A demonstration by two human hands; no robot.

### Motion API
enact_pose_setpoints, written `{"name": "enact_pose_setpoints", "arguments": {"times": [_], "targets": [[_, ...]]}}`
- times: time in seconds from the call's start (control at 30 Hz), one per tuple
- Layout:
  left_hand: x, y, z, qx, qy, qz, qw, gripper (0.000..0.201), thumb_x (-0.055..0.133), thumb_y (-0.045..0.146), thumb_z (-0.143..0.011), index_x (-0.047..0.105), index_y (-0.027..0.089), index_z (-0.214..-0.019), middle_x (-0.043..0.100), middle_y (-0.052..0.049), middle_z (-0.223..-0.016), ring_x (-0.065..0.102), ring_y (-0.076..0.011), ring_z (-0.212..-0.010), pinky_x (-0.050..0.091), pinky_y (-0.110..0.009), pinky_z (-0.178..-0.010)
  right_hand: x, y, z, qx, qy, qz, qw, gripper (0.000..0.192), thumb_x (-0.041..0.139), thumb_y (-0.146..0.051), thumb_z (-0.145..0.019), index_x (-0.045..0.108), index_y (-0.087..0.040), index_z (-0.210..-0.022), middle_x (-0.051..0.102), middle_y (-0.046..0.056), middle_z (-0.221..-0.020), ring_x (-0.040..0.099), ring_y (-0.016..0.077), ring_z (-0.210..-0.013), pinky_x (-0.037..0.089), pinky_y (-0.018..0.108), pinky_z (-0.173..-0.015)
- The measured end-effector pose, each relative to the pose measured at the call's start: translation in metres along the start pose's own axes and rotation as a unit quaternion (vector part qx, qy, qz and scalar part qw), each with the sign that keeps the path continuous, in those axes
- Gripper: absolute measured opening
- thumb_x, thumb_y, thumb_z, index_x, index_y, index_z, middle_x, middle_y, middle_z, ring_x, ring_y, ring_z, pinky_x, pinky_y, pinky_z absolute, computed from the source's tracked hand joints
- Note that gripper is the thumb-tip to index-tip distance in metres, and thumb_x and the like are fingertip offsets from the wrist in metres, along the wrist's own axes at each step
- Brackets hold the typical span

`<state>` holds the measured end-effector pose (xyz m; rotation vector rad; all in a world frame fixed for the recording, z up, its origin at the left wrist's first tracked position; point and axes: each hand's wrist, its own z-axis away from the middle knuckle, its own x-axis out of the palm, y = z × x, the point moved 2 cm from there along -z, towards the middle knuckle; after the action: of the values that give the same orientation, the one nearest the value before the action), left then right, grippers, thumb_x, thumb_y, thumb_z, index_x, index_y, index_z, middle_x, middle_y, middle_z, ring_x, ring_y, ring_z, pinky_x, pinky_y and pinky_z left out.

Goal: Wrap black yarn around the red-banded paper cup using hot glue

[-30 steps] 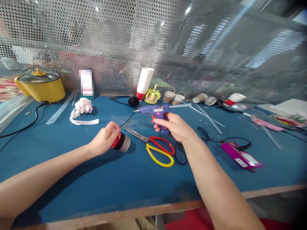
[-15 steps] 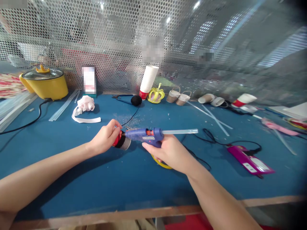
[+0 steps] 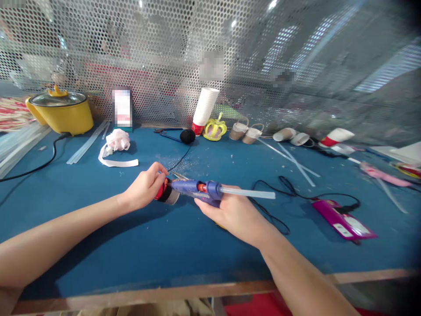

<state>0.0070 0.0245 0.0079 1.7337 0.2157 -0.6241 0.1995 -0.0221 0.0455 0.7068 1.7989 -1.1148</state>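
Note:
My left hand (image 3: pixel 144 186) is closed around a small red paper cup (image 3: pixel 160 192), which lies tilted and has a black band round it. A thin black yarn (image 3: pixel 180 160) runs from near my left fingers to a black yarn ball (image 3: pixel 187 136). In my right hand (image 3: pixel 235 215) is a blue hot glue gun (image 3: pixel 197 188), its nozzle at the cup's black band; whether they touch I cannot tell. A clear glue stick (image 3: pixel 253 193) juts from the gun's back. Metal blades (image 3: pixel 179 176) show behind the nozzle. A yellow curved edge is mostly hidden under my right hand.
A yellow electric pot (image 3: pixel 70 115), loose glue sticks (image 3: pixel 86 142) and crumpled white ribbon (image 3: pixel 118 141) lie left. Behind stand pliers (image 3: pixel 169 131), stacked paper cups (image 3: pixel 205 107), a yellow yarn pumpkin (image 3: pixel 215 128) and small baskets (image 3: pixel 252 134). A purple power strip (image 3: pixel 342 219) lies right with black cables.
The glue gun has tilted, its back end and glue stick dropping lower. My right hand now covers more of the yellow edge. My left hand and the cup stay nearly in place.

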Motion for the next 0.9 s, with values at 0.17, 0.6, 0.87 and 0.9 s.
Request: {"name": "enact_pose_setpoints", "arguments": {"times": [0.17, 0.6, 0.87, 0.9], "targets": [[0.0004, -0.0026, -0.0012, 0.0, 0.005, -0.005, 1.0, 0.009, 0.036, 0.025, -0.084, 0.043, 0.02, -0.084, 0.058, 0.004, -0.062, 0.05, -0.011, -0.054, 0.035, -0.022, -0.051, -0.0007, -0.003, 0.0013, -0.008, -0.007, 0.014, 1.0, 0.01, 0.052, -0.028, -0.078, 0.055, -0.021, -0.072, 0.064, 0.002, -0.069, 0.057, 0.0161, -0.06, 0.042, 0.027, -0.057], [0.0014, -0.0029, -0.0013, 0.01, -0.01, 0.005, 1.0, 0.009, 0.035, 0.025, -0.084, 0.042, 0.02, -0.086, 0.057, 0.003, -0.062, 0.048, -0.0114, -0.053, 0.036, -0.023, -0.053, -0.0017, -0.0073, 0.0035, -0.011, -0.017, 0.015, 1.0, 0.011, 0.052, -0.026, -0.077, 0.054, -0.021, -0.067, 0.064, 0.004, -0.07, 0.056, 0.0166, -0.06, 0.043, 0.026, -0.057], [0.002, -0.0019, -0.0008, 0.014, -0.017, -0.006, 1.0, 0.009, 0.033, 0.025, -0.085, 0.041, 0.019, -0.087, 0.058, 0.003, -0.064, 0.049, -0.0104, -0.054, 0.037, -0.022, -0.054, -0.0024, -0.0077, 0.0042, -0.022, -0.006, 0.031, 0.999, 0.01, 0.051, -0.024, -0.077, 0.057, -0.019, -0.07, 0.063, 0.003, -0.067, 0.056, 0.0148, -0.058, 0.043, 0.025, -0.056], [0.002, -0.0014, -0.0008, 0.015, -0.017, -0.006, 1.0, 0.01, 0.033, 0.025, -0.085, 0.041, 0.019, -0.087, 0.058, 0.003, -0.064, 0.049, -0.0104, -0.054, 0.038, -0.022, -0.055, -0.0027, -0.0072, 0.0043, -0.02, -0.003, 0.035, 0.999, 0.009, 0.052, -0.024, -0.077, 0.057, -0.019, -0.071, 0.062, 0.002, -0.067, 0.056, 0.0145, -0.057, 0.043, 0.025, -0.056]]}}
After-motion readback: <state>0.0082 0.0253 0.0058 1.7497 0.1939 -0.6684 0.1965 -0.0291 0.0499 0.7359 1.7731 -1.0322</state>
